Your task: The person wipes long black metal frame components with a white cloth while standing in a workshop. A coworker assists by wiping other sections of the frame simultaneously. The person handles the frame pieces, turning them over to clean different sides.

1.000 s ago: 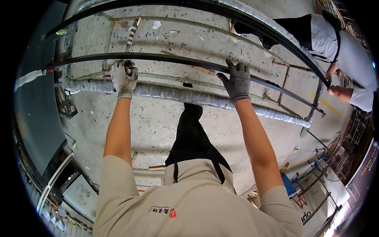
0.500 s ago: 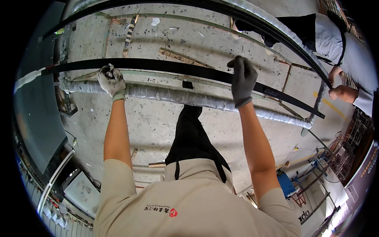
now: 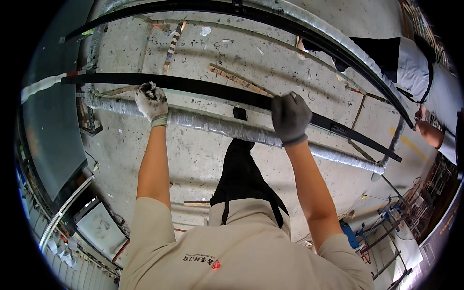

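A long, flat black metal bar (image 3: 217, 90) spans the view in front of me, at a slight slant. My left hand (image 3: 152, 102), in a white glove with dark stains, is curled closed at the bar's near edge; whatever is inside its fingers is hidden. Farther along, my right hand (image 3: 291, 118) wears a grey glove and is closed over the bar, covering part of it. Its fingertips are turned away, so I cannot see what they hold. Beyond the right hand, the bar has a small slotted cut-out (image 3: 340, 129).
A film-wrapped rail (image 3: 217, 125) runs on my side of the bar. Another black bar (image 3: 193, 7) lies on the far wrapped rail. At the far right, a co-worker's hand (image 3: 421, 115) is near that bar's end. Wood strips (image 3: 237, 79) lie on the floor. A dark panel (image 3: 53, 140) stands left.
My right hand has come left and nearer, its outstretched finger now folded in. My left hand stays by the bar. The whole view has shifted slightly.
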Motion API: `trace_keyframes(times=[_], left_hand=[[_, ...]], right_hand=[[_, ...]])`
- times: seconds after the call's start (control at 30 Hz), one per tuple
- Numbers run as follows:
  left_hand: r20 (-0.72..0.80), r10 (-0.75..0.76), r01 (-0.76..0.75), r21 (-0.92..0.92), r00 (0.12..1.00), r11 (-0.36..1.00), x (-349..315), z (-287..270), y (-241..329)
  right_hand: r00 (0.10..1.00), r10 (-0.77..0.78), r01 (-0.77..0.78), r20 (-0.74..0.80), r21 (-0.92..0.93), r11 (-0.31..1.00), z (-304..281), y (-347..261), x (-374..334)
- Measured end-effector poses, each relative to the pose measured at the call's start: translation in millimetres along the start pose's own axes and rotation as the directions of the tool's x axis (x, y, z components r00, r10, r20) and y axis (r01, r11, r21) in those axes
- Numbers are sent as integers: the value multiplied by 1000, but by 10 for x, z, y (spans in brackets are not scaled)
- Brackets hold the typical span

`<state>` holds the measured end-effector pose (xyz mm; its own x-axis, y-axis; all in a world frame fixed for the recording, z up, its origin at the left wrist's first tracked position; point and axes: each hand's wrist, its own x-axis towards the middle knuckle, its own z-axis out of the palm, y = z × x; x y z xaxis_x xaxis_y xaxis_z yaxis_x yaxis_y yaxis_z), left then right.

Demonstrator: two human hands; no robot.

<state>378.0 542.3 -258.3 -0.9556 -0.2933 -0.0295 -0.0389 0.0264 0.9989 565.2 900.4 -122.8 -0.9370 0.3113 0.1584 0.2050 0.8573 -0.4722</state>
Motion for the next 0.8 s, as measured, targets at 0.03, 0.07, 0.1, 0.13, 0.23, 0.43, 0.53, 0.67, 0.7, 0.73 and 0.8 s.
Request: trace_keyframes(times=[0.03,0.07,0.1,0.13,0.23,0.43,0.53,0.67,0.7,0.73,0.8], left_hand=[[61,140,-152,264,988,953,-14,48,18],[96,64,-82,194,993,977,24,-41,-57],[130,-5,-11,122,991,993,115,-217,-221],[106,-14,4,93,994,996,152,-212,-281],[86,-141,153,-153,986,976,196,-271,-359],[138,-405,416,-507,904,755,186,-166,-64],[-31,-488,419,-470,872,777,105,196,275],[-45,-494,429,-431,868,794,15,231,272],[-115,-524,448,-387,844,806,-158,508,590],[20,-474,441,-401,880,803,115,8,104],[203,-397,446,-411,895,795,449,-511,-457]], right_hand=[[999,-7,7,-46,-7,1000,-68,44,-67],[994,-19,32,110,-116,993,114,127,-143],[965,-20,79,262,-217,973,341,242,-231],[974,-81,111,210,-139,984,412,311,-290],[997,-64,63,-41,-18,998,-127,-4,-128],[997,-18,17,74,14,1000,12,114,-104],[966,19,15,259,-131,991,285,528,-245],[990,63,-68,126,36,997,-18,514,-133],[993,88,-92,80,53,994,-80,585,-179],[983,125,-131,132,42,990,-153,620,-206],[972,203,-209,120,47,977,-207,753,-309]])
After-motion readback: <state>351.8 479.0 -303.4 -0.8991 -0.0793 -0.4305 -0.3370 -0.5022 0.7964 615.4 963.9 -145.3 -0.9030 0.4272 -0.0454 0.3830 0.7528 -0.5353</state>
